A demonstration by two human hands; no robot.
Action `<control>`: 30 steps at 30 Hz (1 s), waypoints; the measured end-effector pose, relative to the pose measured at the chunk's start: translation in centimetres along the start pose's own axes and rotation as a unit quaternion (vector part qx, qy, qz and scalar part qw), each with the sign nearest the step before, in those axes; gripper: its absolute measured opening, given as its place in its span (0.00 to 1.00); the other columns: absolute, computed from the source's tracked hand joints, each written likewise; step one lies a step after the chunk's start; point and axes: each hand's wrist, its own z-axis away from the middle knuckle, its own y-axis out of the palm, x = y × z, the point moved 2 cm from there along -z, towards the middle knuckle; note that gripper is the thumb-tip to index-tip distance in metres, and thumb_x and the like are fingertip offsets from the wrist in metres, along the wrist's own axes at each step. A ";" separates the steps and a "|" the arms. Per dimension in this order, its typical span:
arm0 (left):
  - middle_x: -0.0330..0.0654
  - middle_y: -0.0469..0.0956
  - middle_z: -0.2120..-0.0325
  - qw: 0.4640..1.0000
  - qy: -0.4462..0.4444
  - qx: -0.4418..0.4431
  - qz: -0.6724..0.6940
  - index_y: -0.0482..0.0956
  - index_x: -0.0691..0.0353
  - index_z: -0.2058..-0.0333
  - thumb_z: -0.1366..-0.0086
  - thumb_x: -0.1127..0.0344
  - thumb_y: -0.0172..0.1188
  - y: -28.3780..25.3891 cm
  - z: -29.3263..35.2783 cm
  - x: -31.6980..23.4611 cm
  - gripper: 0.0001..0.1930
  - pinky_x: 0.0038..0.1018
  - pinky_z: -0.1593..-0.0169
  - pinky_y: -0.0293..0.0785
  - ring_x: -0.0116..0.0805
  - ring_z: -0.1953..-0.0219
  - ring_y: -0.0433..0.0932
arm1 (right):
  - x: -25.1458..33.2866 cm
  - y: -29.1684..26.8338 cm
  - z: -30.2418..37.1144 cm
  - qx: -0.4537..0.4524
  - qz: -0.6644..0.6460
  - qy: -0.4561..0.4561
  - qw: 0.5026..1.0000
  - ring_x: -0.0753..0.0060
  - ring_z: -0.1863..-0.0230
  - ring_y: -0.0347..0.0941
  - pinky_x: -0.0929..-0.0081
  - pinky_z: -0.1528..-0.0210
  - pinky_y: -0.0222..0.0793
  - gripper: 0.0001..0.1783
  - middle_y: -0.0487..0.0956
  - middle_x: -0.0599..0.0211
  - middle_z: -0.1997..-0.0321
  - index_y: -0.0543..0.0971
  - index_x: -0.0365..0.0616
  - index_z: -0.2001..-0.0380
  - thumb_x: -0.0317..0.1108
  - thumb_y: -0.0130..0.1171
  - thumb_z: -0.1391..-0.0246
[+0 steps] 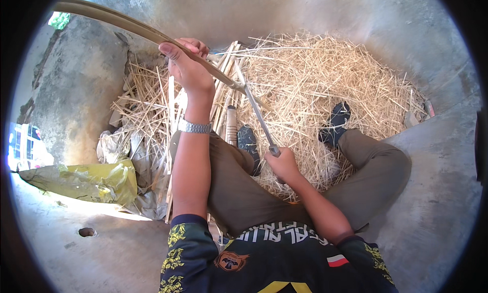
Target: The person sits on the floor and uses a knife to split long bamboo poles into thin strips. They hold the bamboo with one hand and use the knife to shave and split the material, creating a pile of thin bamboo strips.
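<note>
My left hand [189, 71] is raised and closed around a long split bamboo strip [119, 23]. The strip slants from the upper left down to the middle. Near its lower end a long, narrow knife [260, 117] crosses it, and the blade appears to touch the bamboo there. My right hand [283, 165] is wrapped round the knife's handle, low over the pile of shavings, with the blade pointing up and away. Part of the handle is hidden by the fingers. A metal-banded watch [194, 126] sits on my left wrist.
Pale bamboo shavings [310, 79] are heaped between and beyond my dark shoes [335, 122]. Several long split strips [221, 107] lie beside a ridged pale stick [231, 126]. Yellow plastic sheeting [104, 183] is at left, near a floor hole [87, 232]. Concrete walls [325, 10] rise behind.
</note>
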 end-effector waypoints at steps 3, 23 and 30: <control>0.38 0.63 0.74 0.999 0.024 0.038 -0.029 0.62 0.57 0.73 0.29 0.29 0.34 0.5 0.5 -0.5 0.33 0.31 0.64 0.66 0.33 0.71 0.65 | 0.5 0.0 0.5 -0.069 0.046 -0.101 0.991 0.82 0.82 0.62 0.73 0.77 0.59 0.15 0.71 0.73 0.85 0.74 0.39 0.82 0.33 0.62 0.46; 0.41 0.73 0.66 0.972 0.084 0.074 -0.208 0.66 0.61 0.54 0.23 0.47 0.44 0.4 -0.1 -1.0 0.20 0.27 0.61 0.71 0.27 0.61 0.73 | 0.0 0.7 1.5 -0.115 0.005 -0.196 0.974 0.82 0.81 0.59 0.71 0.78 0.57 0.16 0.67 0.73 0.86 0.71 0.38 0.84 0.31 0.62 0.46; 0.35 0.75 0.78 0.918 0.154 0.079 -0.357 0.76 0.64 0.64 0.23 0.55 0.50 0.1 -0.3 -2.8 0.17 0.21 0.69 0.69 0.21 0.75 0.72 | -1.1 1.2 0.7 -0.090 -0.002 -0.152 0.984 0.84 0.81 0.59 0.73 0.78 0.56 0.16 0.67 0.74 0.86 0.71 0.39 0.84 0.31 0.61 0.46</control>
